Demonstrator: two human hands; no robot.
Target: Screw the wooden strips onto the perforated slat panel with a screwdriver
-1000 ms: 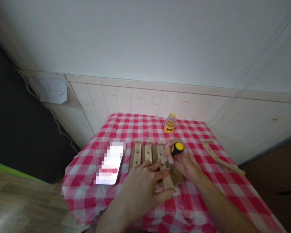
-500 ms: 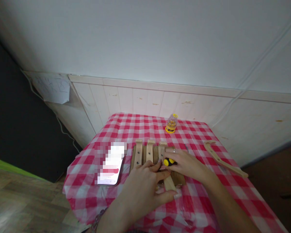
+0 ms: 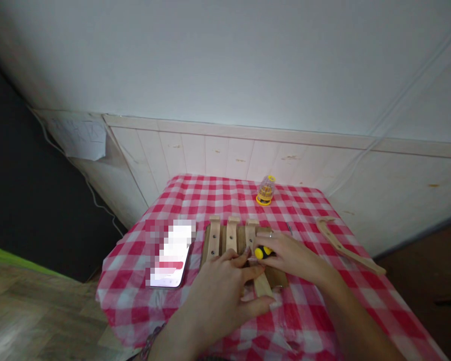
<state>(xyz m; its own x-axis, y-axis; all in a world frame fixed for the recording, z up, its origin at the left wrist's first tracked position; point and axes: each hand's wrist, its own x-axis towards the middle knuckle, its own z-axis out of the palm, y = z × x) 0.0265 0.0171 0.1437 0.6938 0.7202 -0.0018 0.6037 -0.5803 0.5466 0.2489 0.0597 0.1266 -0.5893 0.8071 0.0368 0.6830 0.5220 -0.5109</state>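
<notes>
My right hand (image 3: 289, 255) is closed around a small screwdriver with a yellow and black handle (image 3: 262, 252). The tool points at the third curved wooden hook (image 3: 251, 231) on a brown wooden board (image 3: 280, 277); its tip is hidden by fingers. My left hand (image 3: 229, 281) lies across the same board, its fingertips beside the screwdriver. Its thumb and fingers press on that third hook, whose pale lower end (image 3: 263, 287) shows between them. Two more hooks, one at the left (image 3: 214, 238) and one in the middle (image 3: 232, 233), lie side by side with dark screw holes or heads.
A phone with a lit screen (image 3: 173, 255) lies left of the board. A clear, yellow-based bit container (image 3: 266, 191) stands behind it. One loose curved wooden hook (image 3: 346, 248) and a thin metal piece (image 3: 289, 228) lie at the right on the checked tablecloth (image 3: 218, 193).
The view has shifted slightly. The screwdriver handle has turned or tilted a little in my right hand; my left hand keeps its place on the hook.
</notes>
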